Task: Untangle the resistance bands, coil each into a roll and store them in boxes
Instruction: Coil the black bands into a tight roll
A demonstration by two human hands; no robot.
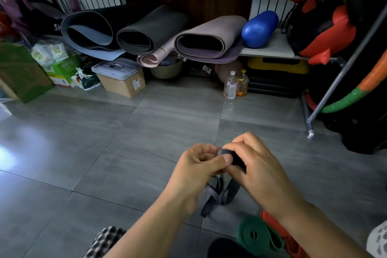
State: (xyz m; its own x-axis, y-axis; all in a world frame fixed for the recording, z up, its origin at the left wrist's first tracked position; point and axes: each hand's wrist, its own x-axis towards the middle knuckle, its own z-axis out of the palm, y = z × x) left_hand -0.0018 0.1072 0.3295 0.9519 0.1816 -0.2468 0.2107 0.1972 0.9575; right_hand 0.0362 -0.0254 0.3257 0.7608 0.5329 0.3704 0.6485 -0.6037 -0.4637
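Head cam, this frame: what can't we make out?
Head view only.
1. Roll size of the dark band: covered by left hand and right hand.
2. Its hanging tail: motion-blurred, knots unreadable.
3. The green band, red band: partly under the right forearm, cut by the bottom edge.

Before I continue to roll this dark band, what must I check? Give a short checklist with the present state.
1. Grip on the roll: left hand and right hand both pinch the dark band at its started coil: ok.
2. Tail untangled: the hanging tail looks folded over itself, blurred: cannot tell.
3. Tail apart from the green band on the floor: ok.
4. Green band already coiled: ok.
5. Box within reach: the clear box stands far off, lid on: not ok.
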